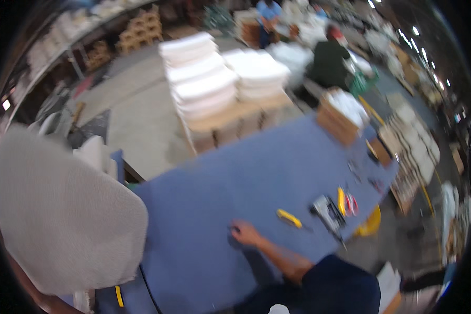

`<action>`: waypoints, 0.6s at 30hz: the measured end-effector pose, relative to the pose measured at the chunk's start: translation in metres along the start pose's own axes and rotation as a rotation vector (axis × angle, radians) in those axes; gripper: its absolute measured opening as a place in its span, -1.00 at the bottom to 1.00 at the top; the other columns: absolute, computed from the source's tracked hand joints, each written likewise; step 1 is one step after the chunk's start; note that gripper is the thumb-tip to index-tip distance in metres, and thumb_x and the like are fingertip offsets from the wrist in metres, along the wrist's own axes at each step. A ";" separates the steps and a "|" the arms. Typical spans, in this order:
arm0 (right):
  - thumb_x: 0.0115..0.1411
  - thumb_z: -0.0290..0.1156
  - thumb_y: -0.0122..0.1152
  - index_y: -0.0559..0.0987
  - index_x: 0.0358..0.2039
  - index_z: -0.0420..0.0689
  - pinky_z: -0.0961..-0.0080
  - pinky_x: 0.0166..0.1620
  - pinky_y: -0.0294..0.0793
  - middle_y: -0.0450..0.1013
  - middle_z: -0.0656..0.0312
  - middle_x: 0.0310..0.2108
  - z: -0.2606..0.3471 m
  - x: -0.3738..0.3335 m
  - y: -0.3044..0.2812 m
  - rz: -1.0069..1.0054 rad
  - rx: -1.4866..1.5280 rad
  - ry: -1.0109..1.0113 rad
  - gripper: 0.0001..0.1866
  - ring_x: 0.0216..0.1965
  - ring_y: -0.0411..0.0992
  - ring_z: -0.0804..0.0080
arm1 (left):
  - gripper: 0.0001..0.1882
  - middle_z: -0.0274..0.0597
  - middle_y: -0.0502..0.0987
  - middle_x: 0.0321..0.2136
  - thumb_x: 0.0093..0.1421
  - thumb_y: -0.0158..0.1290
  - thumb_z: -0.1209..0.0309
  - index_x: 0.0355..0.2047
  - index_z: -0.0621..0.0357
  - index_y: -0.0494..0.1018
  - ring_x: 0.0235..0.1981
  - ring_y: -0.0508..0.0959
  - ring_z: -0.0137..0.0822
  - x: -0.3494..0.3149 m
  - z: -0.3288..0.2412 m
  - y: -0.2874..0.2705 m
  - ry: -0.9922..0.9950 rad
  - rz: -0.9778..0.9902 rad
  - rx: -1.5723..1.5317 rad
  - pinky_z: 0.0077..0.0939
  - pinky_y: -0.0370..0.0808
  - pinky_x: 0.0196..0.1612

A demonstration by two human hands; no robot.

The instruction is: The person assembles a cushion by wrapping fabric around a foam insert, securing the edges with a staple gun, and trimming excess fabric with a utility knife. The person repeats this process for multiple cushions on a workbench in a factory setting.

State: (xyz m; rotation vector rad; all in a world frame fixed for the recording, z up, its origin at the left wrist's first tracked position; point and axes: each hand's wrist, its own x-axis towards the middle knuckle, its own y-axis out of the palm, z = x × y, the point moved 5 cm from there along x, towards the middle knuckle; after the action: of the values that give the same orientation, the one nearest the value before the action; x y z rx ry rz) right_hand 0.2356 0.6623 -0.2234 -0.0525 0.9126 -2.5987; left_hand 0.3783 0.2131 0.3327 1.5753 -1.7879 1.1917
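My right hand (244, 233) lies on the blue cloth-covered table (246, 167), fingers spread low against the surface. A small dark thing sits at its fingertips, too blurred to identify. My forearm runs back to a dark blue sleeve (340, 285). A large pale grey fabric-covered panel (63, 220) fills the lower left, tilted up over the table's left end. My left hand is hidden behind it; only a brown strip of arm shows at its lower edge.
A yellow knife (289, 218), a grey power tool (327, 212) and yellow and red hand tools (346, 202) lie right of my hand. Stacks of white cushions (201, 81) stand beyond the table, with a wooden box (337, 123). Two people (329, 60) work farther back.
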 end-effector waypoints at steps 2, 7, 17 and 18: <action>0.25 -0.23 0.17 0.57 0.02 -0.15 0.04 0.13 0.45 0.52 -0.10 0.02 -0.027 -0.028 -0.033 -0.268 0.002 -0.179 -0.61 0.05 0.46 -0.13 | -0.26 0.15 0.50 0.11 0.32 0.06 -0.14 0.21 0.28 0.41 0.01 0.54 0.07 -0.090 0.039 0.039 -0.116 0.222 -0.024 -0.16 0.45 0.10; 0.21 -0.33 0.23 0.60 0.01 -0.12 0.15 0.12 0.45 0.56 0.04 -0.02 -0.051 -0.165 -0.198 -0.538 -0.012 0.072 -0.65 0.05 0.48 0.00 | -0.24 0.09 0.46 0.21 0.42 -0.05 -0.13 0.34 0.26 0.29 0.06 0.58 -0.05 -0.267 0.083 0.032 -0.362 0.516 0.034 -0.30 0.50 0.13; 0.21 -0.44 0.20 0.42 0.29 0.15 -0.07 0.36 0.15 0.30 0.04 0.31 -0.210 -0.233 -0.230 -0.547 -0.652 0.254 -0.39 0.32 0.25 0.02 | -0.37 0.11 0.48 0.13 0.37 0.12 0.12 0.30 0.27 0.31 0.04 0.53 -0.09 -0.294 -0.055 -0.006 -0.295 0.558 -0.117 -0.19 0.49 0.11; 0.26 -0.48 0.12 0.41 0.30 0.20 -0.07 0.35 0.17 0.34 0.05 0.29 -0.213 -0.222 -0.235 -0.468 -0.682 0.263 -0.41 0.30 0.29 0.04 | -0.38 0.09 0.49 0.12 0.37 0.14 0.16 0.30 0.24 0.31 0.06 0.52 -0.09 -0.293 -0.040 -0.022 -0.338 0.551 -0.125 -0.18 0.47 0.13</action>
State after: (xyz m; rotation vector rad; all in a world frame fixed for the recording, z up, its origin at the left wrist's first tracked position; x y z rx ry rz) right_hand 0.3260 1.0385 -0.2279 -0.1206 2.0611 -2.5846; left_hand 0.4583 0.4070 0.1225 1.3070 -2.5793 1.0453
